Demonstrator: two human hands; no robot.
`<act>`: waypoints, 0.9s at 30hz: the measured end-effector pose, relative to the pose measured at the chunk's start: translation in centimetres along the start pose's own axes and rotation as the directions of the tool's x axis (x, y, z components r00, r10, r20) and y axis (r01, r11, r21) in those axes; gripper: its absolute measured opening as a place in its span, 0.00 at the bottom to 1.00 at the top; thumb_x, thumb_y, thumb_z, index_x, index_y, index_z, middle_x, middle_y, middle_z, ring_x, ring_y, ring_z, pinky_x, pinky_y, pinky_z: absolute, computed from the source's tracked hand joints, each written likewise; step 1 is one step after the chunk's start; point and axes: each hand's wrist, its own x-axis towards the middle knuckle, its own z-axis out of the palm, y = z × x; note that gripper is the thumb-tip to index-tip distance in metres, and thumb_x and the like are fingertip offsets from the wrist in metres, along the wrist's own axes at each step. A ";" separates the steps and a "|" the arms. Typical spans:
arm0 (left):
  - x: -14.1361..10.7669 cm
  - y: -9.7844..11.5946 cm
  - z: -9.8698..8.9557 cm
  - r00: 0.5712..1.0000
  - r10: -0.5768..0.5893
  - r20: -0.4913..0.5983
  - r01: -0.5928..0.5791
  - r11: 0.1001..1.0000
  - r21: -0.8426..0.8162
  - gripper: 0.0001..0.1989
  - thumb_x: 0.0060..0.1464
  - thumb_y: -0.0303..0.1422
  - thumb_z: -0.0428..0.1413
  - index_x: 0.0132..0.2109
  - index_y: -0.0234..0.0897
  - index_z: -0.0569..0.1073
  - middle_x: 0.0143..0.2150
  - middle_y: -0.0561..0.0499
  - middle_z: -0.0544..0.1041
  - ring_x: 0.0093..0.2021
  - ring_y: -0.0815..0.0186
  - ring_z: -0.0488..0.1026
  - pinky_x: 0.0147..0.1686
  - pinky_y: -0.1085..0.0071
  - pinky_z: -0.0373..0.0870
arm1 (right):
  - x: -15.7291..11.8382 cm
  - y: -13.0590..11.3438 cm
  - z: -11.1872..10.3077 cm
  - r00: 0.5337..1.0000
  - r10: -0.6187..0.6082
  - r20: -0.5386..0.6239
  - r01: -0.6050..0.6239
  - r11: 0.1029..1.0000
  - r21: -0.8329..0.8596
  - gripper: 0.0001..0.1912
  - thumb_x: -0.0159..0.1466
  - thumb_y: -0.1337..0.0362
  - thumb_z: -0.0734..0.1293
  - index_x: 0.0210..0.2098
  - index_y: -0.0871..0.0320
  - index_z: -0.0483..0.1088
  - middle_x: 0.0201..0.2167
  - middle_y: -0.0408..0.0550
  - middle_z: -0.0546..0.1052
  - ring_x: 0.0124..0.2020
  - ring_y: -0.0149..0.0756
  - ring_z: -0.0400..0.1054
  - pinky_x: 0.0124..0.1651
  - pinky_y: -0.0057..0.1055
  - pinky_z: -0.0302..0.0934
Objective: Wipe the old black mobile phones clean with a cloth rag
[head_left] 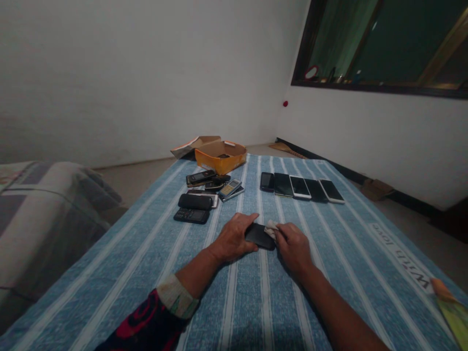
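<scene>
A black mobile phone [259,236] lies on the striped cloth in front of me. My left hand [236,236] grips its left end, thumb and fingers on opposite edges. Pinched in my right hand [293,246] is a crumpled white cloth or tissue [271,228], which touches the phone's right end. Farther off to the left lies a loose pile of older phones, among them a black keypad phone [191,215] and a blue-grey keypad phone [230,187]. At the back right, several smartphones sit side by side, including a white one [331,190] at the row's right end.
An open orange cardboard box [221,158] stands at the table's far edge with something dark inside. The blue striped tablecloth [234,312] covers the table. A yellow-green item [453,314] lies at the right edge. A covered piece of furniture [47,219] is on the left.
</scene>
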 end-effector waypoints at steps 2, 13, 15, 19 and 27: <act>-0.1 0.3 0.3 0.994 0.091 -0.062 -0.090 0.996 0.029 0.42 0.44 0.32 0.66 0.65 0.35 0.58 0.53 0.40 0.73 0.51 0.50 0.68 0.52 0.53 0.67 | 0.7 -0.6 0.6 1.000 0.004 -0.013 -0.003 0.996 0.091 0.12 0.66 0.67 0.58 0.40 0.58 0.74 0.33 0.49 0.76 0.36 0.38 0.69 0.40 0.31 0.62; 0.1 1.1 1.0 0.904 0.337 -0.264 -0.278 0.931 0.234 0.34 0.56 0.29 0.57 0.66 0.32 0.53 0.52 0.37 0.72 0.52 0.49 0.69 0.51 0.50 0.71 | 3.0 -1.3 1.7 0.988 -0.045 0.147 0.011 0.976 0.219 0.15 0.67 0.66 0.55 0.39 0.58 0.73 0.32 0.49 0.74 0.35 0.38 0.68 0.40 0.31 0.60; 0.1 1.2 1.1 0.904 0.335 -0.266 -0.268 0.928 0.258 0.33 0.57 0.30 0.57 0.66 0.31 0.54 0.51 0.36 0.72 0.52 0.49 0.68 0.52 0.50 0.71 | 2.9 -0.7 1.6 0.989 0.010 0.146 -0.043 0.975 0.219 0.15 0.67 0.65 0.55 0.37 0.59 0.73 0.31 0.50 0.74 0.34 0.37 0.68 0.40 0.30 0.59; 0.1 1.2 1.1 0.903 0.338 -0.265 -0.258 0.920 0.294 0.32 0.57 0.32 0.58 0.64 0.27 0.56 0.51 0.35 0.71 0.52 0.50 0.68 0.53 0.52 0.70 | 2.9 -0.5 1.5 0.985 0.119 0.127 -0.140 0.975 0.173 0.16 0.66 0.63 0.54 0.32 0.58 0.72 0.30 0.49 0.74 0.33 0.37 0.67 0.37 0.30 0.57; -0.1 1.4 1.1 0.886 0.355 -0.297 -0.243 0.903 0.355 0.30 0.59 0.36 0.56 0.63 0.25 0.57 0.51 0.34 0.71 0.52 0.48 0.68 0.52 0.51 0.70 | 3.1 -1.6 0.7 0.937 0.323 0.132 -0.349 0.856 0.381 0.19 0.65 0.56 0.56 0.25 0.57 0.70 0.22 0.43 0.71 0.26 0.34 0.64 0.32 0.28 0.54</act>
